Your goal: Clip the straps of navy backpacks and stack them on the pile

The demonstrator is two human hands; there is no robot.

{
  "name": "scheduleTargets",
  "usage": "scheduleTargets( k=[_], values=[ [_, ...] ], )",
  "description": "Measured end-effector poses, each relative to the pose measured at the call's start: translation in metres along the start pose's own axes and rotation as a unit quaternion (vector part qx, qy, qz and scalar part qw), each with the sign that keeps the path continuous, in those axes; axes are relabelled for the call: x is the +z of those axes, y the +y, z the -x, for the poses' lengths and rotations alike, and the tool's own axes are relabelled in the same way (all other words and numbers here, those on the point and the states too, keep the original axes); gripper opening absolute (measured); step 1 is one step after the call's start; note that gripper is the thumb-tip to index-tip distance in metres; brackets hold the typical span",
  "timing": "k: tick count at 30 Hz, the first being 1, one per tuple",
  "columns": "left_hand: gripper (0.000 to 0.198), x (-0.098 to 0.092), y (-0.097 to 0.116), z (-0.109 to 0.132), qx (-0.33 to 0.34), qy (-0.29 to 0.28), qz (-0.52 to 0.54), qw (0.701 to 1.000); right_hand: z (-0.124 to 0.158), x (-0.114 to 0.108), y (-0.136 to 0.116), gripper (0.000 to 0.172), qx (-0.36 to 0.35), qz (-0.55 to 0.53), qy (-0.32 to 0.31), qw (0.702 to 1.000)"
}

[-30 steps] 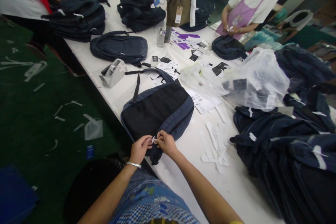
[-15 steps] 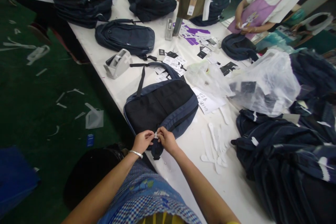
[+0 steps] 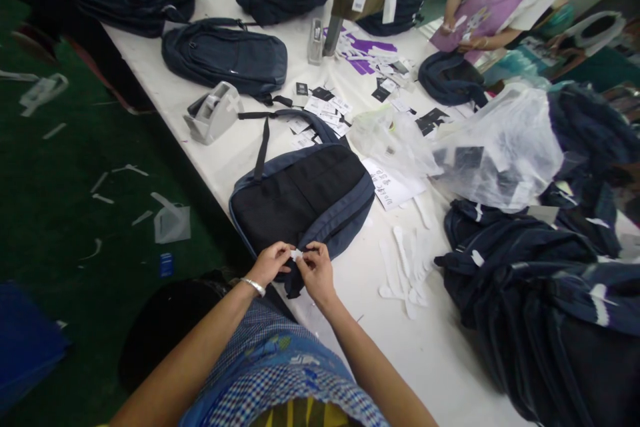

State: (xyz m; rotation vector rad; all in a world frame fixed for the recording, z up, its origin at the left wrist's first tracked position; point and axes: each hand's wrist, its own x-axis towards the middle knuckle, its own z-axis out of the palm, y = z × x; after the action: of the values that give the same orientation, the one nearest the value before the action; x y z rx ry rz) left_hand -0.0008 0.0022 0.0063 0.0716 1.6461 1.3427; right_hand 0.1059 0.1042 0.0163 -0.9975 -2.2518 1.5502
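A dark navy backpack (image 3: 305, 197) lies flat on the white table (image 3: 440, 353) in front of me, its black back panel up. At its near end my left hand (image 3: 270, 263) and my right hand (image 3: 316, 271) meet, both pinching a small white tag (image 3: 297, 254) against a dark strap (image 3: 295, 282) that hangs off the bag. My left wrist wears a silver bracelet.
A tape dispenser (image 3: 213, 113) sits left of the bag. Another backpack (image 3: 225, 63) lies beyond, more are piled at right (image 3: 540, 280). Clear plastic bags (image 3: 495, 150), loose tags (image 3: 325, 110) and white strips (image 3: 407, 267) litter the table. Another person in a purple apron (image 3: 480, 10) works at the far side.
My hands stay pinched on the white tag at the bag's near end, with small finger movement. The view has shifted slightly.
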Motion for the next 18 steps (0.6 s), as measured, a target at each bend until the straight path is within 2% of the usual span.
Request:
scheduleTargets(
  k=[3,5,9,14,18],
  values=[
    [0.034,0.0003,0.001,0.0009,-0.007,-0.008,0.012,1.0,0.0025,-0.0029,0.0003,0.014,0.029,-0.016,0.005,0.999],
    [0.031,0.0003,0.0016,0.002,0.012,0.004,-0.012,1.0,0.0044,-0.0035,-0.0002,0.015,0.034,-0.018,0.005,0.999],
    [0.024,0.0,0.0045,0.0052,0.076,0.028,-0.111,0.991,0.0047,-0.0022,-0.0022,0.016,-0.021,0.025,-0.002,0.999],
    [0.034,0.0036,0.0048,0.0054,0.056,0.015,-0.066,0.996,-0.0018,0.0006,-0.001,0.007,-0.018,0.043,-0.004,0.999],
    [0.034,0.0057,-0.0019,0.0011,0.065,0.023,-0.056,0.996,-0.0021,0.0007,-0.0001,0.014,0.006,0.003,0.005,1.0]
  ],
)
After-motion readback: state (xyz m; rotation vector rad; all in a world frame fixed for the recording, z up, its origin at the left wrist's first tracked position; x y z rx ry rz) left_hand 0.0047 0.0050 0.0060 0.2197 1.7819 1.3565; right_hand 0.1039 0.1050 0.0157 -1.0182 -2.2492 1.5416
